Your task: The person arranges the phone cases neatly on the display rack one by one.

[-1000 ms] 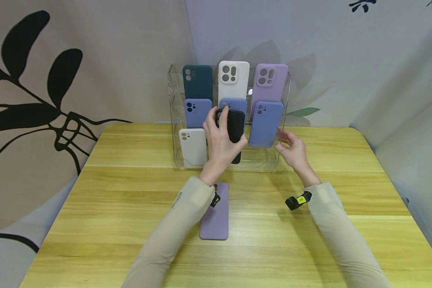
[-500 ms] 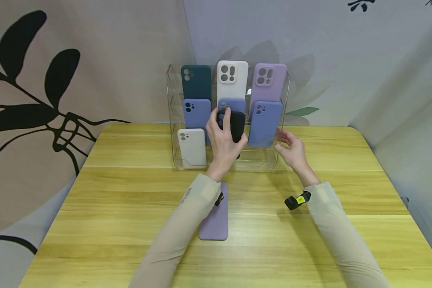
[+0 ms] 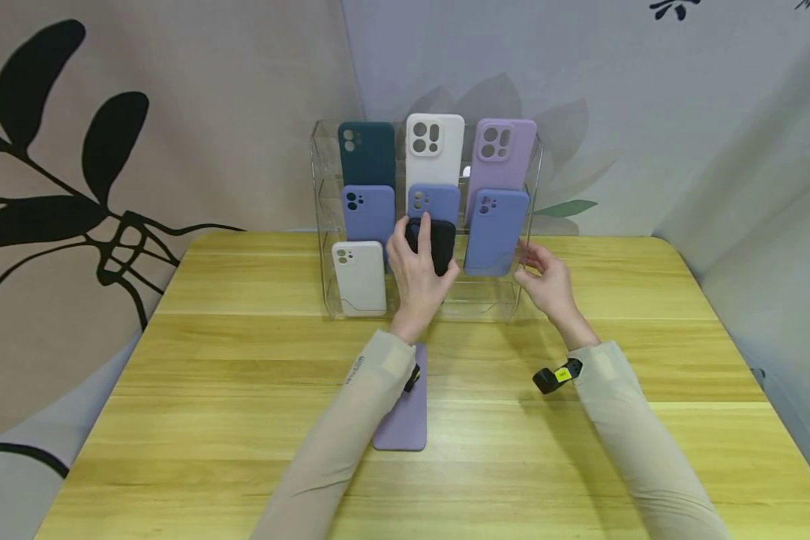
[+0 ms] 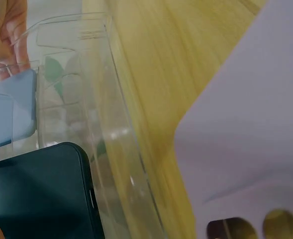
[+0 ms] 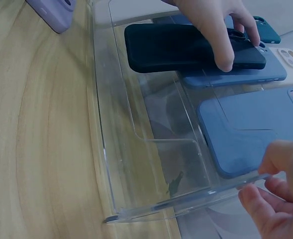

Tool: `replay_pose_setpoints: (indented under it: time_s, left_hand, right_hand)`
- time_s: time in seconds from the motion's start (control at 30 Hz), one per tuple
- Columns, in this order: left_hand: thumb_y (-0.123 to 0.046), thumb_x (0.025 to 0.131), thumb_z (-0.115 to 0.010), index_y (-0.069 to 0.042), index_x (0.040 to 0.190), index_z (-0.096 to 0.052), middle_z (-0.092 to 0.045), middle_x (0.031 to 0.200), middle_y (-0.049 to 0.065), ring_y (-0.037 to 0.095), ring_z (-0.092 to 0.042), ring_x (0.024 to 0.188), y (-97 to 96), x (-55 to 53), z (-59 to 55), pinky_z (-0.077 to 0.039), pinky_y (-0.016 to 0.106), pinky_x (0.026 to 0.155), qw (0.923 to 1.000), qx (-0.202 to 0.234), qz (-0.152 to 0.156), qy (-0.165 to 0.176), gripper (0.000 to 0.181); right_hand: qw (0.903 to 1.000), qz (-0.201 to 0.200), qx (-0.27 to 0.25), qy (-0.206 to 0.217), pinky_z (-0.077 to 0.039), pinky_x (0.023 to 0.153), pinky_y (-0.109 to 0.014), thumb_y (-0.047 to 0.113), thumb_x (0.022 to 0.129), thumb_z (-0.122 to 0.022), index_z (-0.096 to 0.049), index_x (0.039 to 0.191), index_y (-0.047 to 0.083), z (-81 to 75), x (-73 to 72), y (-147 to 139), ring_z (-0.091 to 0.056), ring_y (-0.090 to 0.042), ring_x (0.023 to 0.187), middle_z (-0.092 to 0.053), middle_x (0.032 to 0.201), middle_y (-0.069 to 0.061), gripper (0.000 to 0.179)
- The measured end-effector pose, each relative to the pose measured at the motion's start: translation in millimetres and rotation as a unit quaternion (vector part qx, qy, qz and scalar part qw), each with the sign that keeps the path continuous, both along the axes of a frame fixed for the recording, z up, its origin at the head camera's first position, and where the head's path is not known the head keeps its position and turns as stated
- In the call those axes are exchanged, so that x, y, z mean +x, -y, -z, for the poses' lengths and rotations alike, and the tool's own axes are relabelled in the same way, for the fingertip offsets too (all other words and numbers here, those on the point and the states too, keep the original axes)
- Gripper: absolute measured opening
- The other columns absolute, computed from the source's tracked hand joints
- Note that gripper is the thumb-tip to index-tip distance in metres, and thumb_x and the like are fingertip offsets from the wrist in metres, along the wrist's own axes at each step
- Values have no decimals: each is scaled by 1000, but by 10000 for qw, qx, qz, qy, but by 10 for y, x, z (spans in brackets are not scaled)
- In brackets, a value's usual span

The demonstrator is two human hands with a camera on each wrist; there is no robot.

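My left hand [image 3: 415, 283] grips a black phone case [image 3: 440, 247] by its sides, in front of the middle column of a clear stepped display rack [image 3: 486, 309]. In the right wrist view the dark case [image 5: 168, 47] stands upright at the lowest tier, its lower end close to the rack's front lip; whether it touches is unclear. My right hand [image 3: 550, 286] pinches the rack's right side panel between thumb and fingers, as the right wrist view shows. A white phone case [image 3: 361, 279] stands left of the black one on the same tier.
Behind stand blue cases [image 3: 497, 232] on the middle tier, and a dark green case [image 3: 367, 154], a white case [image 3: 448, 169] and a lilac case [image 3: 509, 169] on top. A purple case [image 3: 405, 424] lies on the wooden table [image 3: 243, 420] under my left forearm.
My left hand has shifted slightly right, then lowered the black case a little at the front tier, uncovering more of the blue case behind. The right hand keeps its hold.
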State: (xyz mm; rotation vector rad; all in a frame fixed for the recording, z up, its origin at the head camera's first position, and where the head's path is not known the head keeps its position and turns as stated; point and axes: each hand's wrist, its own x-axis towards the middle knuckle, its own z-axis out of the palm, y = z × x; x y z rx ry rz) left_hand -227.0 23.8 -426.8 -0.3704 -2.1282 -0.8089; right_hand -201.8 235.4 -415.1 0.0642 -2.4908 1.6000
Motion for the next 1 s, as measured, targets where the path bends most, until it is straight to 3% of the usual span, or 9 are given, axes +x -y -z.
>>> replay_pose_setpoints:
  time_s: [0.27, 0.5, 0.77, 1.0]
  left_hand:
    - [-20, 73, -74, -9, 133, -45, -32, 132, 24, 40, -38, 111, 10, 29, 63, -39, 50, 93, 9999, -68, -42, 103, 67]
    - [-21, 72, -75, -8, 128, -47, -32, 129, 23, 38, -38, 107, 10, 53, 91, -39, 49, 91, 9996, -51, -178, 193, 63]
    - [-22, 73, -74, -8, 126, -45, -31, 128, 22, 37, -38, 107, 26, 108, 123, -40, 47, 90, 9982, -159, -332, 467, 62]
    - [-25, 75, -74, -9, 128, -44, -29, 130, 21, 36, -39, 110, 37, 167, 80, -41, 45, 93, 9949, -257, -558, 805, 63]
  right_hand:
    - [9999, 12, 14, 113, -46, 97, -41, -6, 84, -50, -47, 132, -7, -9, 6, -3, -52, -33, 115, -52, 128, -24, 48]
    - [9999, 15, 105, 40, -48, 95, -38, -5, 84, -50, -48, 132, -7, 1, 5, -7, -53, -34, 114, -53, 127, -23, 48]
    - [10000, -45, 68, 10, -47, 96, -40, -5, 85, -50, -48, 132, -7, -7, 4, -8, -53, -33, 114, -52, 126, -23, 47]
    - [10000, -53, 70, -6, -47, 96, -40, -6, 84, -49, -47, 132, -7, -7, 10, 3, -52, -35, 114, -52, 127, -24, 48]
